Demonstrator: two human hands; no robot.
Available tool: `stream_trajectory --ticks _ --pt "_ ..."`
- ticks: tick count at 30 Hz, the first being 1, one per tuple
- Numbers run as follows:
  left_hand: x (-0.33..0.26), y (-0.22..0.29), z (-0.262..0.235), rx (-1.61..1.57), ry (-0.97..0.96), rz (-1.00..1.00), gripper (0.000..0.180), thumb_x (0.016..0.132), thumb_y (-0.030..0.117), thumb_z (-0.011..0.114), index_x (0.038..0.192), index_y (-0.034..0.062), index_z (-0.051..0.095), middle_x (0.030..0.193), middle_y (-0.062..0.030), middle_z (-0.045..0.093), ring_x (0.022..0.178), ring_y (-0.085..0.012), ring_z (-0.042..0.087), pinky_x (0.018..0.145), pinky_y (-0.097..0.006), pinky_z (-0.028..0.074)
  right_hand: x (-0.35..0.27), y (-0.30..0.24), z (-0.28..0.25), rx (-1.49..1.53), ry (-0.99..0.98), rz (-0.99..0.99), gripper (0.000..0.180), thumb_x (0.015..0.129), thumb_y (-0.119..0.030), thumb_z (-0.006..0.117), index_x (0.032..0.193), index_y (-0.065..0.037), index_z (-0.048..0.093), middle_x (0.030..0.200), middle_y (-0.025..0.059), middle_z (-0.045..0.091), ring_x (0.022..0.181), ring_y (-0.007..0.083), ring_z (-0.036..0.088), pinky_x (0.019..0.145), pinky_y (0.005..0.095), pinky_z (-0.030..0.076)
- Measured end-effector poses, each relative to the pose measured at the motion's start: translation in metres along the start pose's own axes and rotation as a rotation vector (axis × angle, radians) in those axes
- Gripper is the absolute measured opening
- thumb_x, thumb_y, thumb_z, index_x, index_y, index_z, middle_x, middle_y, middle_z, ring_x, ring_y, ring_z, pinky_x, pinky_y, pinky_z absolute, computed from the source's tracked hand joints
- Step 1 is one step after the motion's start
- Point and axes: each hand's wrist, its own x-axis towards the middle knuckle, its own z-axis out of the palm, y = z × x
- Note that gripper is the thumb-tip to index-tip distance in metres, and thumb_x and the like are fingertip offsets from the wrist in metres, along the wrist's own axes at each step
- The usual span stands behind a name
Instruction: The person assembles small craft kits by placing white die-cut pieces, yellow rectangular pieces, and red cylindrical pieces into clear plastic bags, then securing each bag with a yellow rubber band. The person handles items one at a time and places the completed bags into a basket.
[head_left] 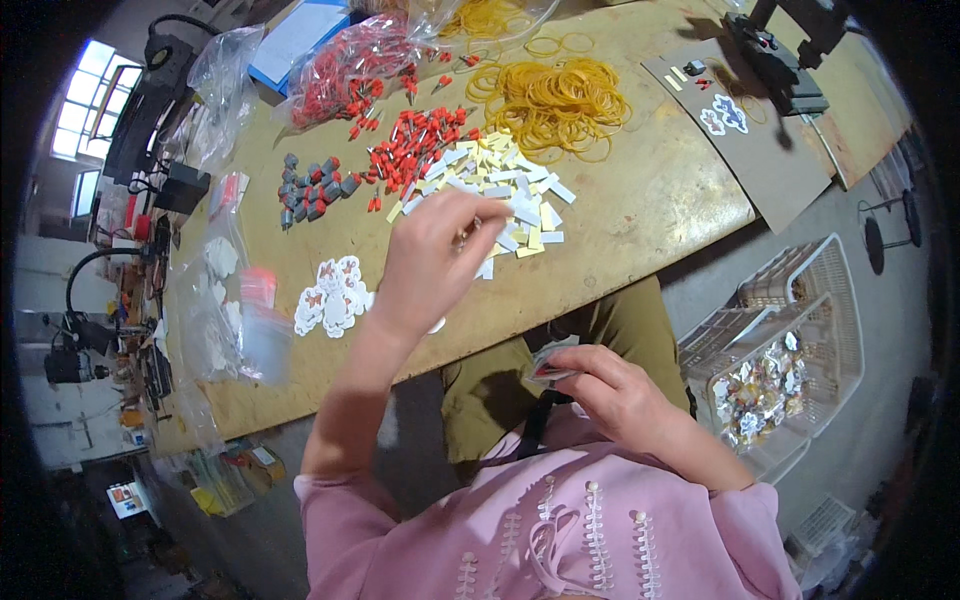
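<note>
My left hand (440, 255) reaches over the table with thumb and forefinger pinched together. At the fingertips shows a white strip (524, 207), at the near side of a loose pile of white and pale yellow strips (497, 190). Low in front of my lap, my right hand (615, 390) is closed on a small clear plastic bag (552, 362); something red shows in it, but the rest is unclear. Left of the left forearm lie white-edged printed cutouts (335, 295), partly hidden by the arm. Behind the strips are small red-capped pieces (410, 145).
Grey blocks (315, 195) lie left of the red pieces, yellow rubber bands (560, 100) behind the strips. A cardboard sheet (775, 170) with samples and a black stand (780, 65) sit at right. A plastic crate (840, 330) of packed bags stands beside my right arm.
</note>
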Motion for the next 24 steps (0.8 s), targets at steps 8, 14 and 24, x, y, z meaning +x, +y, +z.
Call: stream_trajectory --ticks 8,14,24 --pt "0.099 -0.052 0.036 0.411 -0.104 -0.181 0.031 0.086 0.026 0.085 0.102 0.0013 0.077 0.087 -0.0115 0.071 0.077 -0.0205 0.068 0.072 -0.034 0.055 -0.016 0.008 -0.004 0.009 0.057 0.052 0.025 0.085 -0.002 0.072 0.109 0.004 0.067 0.125 0.0191 0.067 0.112 0.037 0.069 0.093 0.0422 0.06" --pt "0.119 -0.071 0.037 0.003 -0.26 -0.486 0.017 0.089 0.016 0.083 0.095 0.0039 0.074 0.078 0.0009 0.065 0.069 -0.0086 0.06 0.06 -0.027 0.047 -0.024 0.017 -0.008 0.003 0.079 0.082 0.023 0.086 -0.002 0.072 0.108 0.004 0.068 0.123 0.0191 0.067 0.112 0.0369 0.07 0.092 0.042 0.061" --pt "0.12 -0.074 -0.004 -0.471 -0.111 -0.576 0.012 0.098 0.011 0.078 0.107 0.0094 0.07 0.088 0.0026 0.071 0.073 0.0006 0.057 0.062 -0.017 0.042 -0.021 0.022 -0.004 -0.006 0.079 0.079 0.02 0.088 -0.002 0.071 0.107 0.002 0.067 0.123 0.0183 0.068 0.111 0.0355 0.07 0.091 0.0411 0.061"
